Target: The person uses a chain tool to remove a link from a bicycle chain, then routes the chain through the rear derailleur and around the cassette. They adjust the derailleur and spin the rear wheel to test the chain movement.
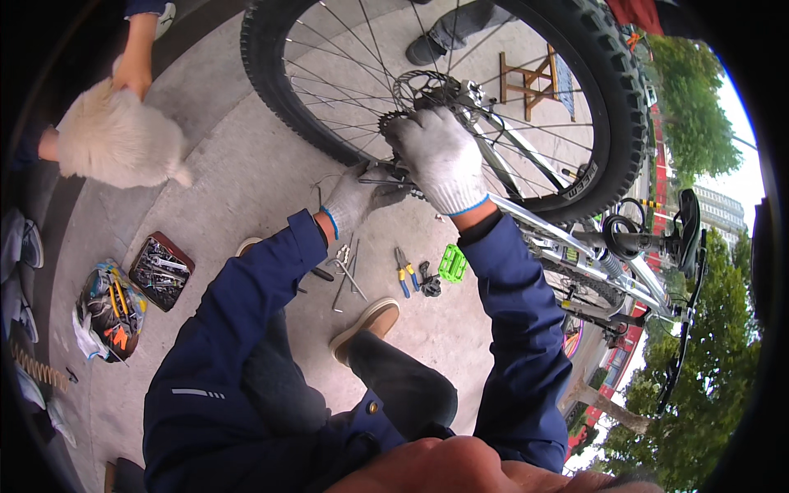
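Note:
A bicycle's knobby-tyred wheel [618,107] stands ahead of me, with a brake disc [411,80] and small toothed sprockets [387,123] at its hub. My right hand [440,156], in a white knitted glove with a blue cuff edge, curls its fingers over the sprockets' side; its fingertips are hidden. Lower left of it, my left hand [357,200], gloved likewise with darkened fingers, is closed beside a dark thin metal part below the hub. What exactly either hand grips is hidden. The silver frame [516,160] runs off to the right.
Pliers [406,271], a green pedal [452,263] and hex keys [352,279] lie on the concrete. A red toolbox [162,271] and a tool bag [113,312] stand left. Another person's arm [136,62] touches a pale fluffy dog [119,135]. Another person's shoe [424,50] shows beyond the wheel.

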The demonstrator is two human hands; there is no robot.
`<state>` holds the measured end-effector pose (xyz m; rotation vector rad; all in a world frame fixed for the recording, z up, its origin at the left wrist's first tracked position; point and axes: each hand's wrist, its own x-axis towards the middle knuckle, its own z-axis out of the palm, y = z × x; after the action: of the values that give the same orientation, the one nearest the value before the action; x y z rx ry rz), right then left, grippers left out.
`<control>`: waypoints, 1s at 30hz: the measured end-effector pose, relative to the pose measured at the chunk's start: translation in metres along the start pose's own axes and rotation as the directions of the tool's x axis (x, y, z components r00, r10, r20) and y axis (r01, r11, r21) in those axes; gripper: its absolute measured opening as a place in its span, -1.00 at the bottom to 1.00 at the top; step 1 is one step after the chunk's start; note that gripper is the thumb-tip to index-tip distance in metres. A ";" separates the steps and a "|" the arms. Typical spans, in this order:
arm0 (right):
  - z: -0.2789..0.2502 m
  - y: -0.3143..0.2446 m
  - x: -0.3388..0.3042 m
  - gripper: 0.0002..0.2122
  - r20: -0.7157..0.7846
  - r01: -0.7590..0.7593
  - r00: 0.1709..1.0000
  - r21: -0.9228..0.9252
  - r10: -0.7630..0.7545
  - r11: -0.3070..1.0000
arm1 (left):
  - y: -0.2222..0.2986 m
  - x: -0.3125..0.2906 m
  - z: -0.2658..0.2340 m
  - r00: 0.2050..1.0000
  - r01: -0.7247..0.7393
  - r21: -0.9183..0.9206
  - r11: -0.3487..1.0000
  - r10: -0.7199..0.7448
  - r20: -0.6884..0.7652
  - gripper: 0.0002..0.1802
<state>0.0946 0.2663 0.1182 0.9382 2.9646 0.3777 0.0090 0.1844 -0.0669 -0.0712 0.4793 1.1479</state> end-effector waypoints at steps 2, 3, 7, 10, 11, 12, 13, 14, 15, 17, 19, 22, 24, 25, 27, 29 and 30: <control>-0.003 0.004 -0.004 -0.79 -0.048 -0.006 0.999 0.061 0.009 0.998 | 0.002 0.002 -0.008 0.995 -0.065 0.240 0.969 0.080 -0.055 -0.65; -0.005 0.007 -0.008 -0.78 -0.083 0.037 0.996 0.072 -0.031 0.997 | 0.000 0.002 -0.011 0.993 -0.056 0.370 0.927 0.091 -0.078 -0.62; -0.003 0.020 -0.023 -0.69 -0.145 0.039 0.989 0.197 -0.010 0.980 | 0.020 0.005 -0.016 0.989 -0.093 0.796 0.598 0.150 0.003 -0.65; 0.002 0.025 -0.032 -0.68 -0.220 0.050 0.975 0.276 0.012 0.960 | 0.037 -0.003 -0.003 0.862 -0.366 0.896 0.251 0.455 0.225 -0.66; 0.003 0.025 -0.034 -0.68 -0.218 0.027 0.975 0.290 0.038 0.957 | 0.044 -0.007 0.004 0.801 -0.444 0.867 0.225 0.533 0.271 -0.65; 0.004 0.025 -0.035 -0.69 -0.214 0.004 0.975 0.306 0.065 0.952 | 0.054 -0.010 0.011 0.708 -0.492 0.871 0.017 0.589 0.389 -0.61; 0.006 0.024 -0.035 -0.70 -0.206 -0.018 0.975 0.310 0.086 0.950 | 0.061 -0.012 0.020 0.745 -0.445 0.895 -0.017 0.548 0.381 -0.61; 0.006 0.023 -0.035 -0.71 -0.202 -0.033 0.974 0.311 0.100 0.950 | 0.068 -0.013 0.028 0.756 -0.433 0.900 -0.060 0.521 0.398 -0.62; 0.007 0.023 -0.034 -0.72 -0.207 -0.047 0.972 0.309 0.115 0.950 | 0.074 -0.014 0.036 0.737 -0.452 0.884 -0.114 0.511 0.443 -0.62; 0.007 0.023 -0.035 -0.74 -0.233 -0.046 0.962 0.372 0.141 0.927 | 0.081 -0.017 0.048 0.688 -0.459 0.854 -0.247 0.510 0.517 -0.62; 0.006 0.022 -0.037 -0.78 -0.272 -0.035 0.950 0.396 0.154 0.918 | 0.083 -0.020 0.053 0.700 -0.440 0.856 -0.271 0.493 0.516 -0.62; 0.004 0.015 -0.035 -0.82 -0.303 0.009 0.946 0.378 0.114 0.926 | 0.080 -0.019 0.048 0.648 -0.494 0.818 -0.295 0.503 0.572 -0.58; 0.006 0.001 -0.029 -0.82 -0.315 0.022 0.940 0.430 0.127 0.902 | 0.079 -0.015 0.039 0.657 -0.457 0.819 -0.348 0.489 0.574 -0.59; 0.010 -0.009 -0.020 -0.82 -0.360 0.044 0.915 0.540 0.183 0.840 | 0.080 -0.011 0.033 0.582 -0.502 0.771 -0.391 0.507 0.636 -0.58; 0.014 -0.027 -0.007 -0.82 -0.179 -0.072 0.966 0.508 0.188 0.858 | 0.081 -0.006 0.019 0.733 -0.578 0.801 0.156 0.530 0.426 -0.61; 0.013 -0.035 -0.013 -0.83 -0.365 0.025 0.879 0.680 0.308 0.733 | 0.090 -0.006 0.006 0.760 -0.563 0.756 0.335 0.570 0.314 -0.65; 0.012 -0.038 -0.026 -0.84 -0.333 0.001 0.850 0.777 0.408 0.630 | 0.097 -0.008 0.000 0.750 -0.536 0.804 0.258 0.584 0.312 -0.67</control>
<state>0.0957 0.2238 0.0957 1.4373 3.5101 -0.8900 -0.0802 0.2185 -0.0459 1.0876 1.1689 1.4752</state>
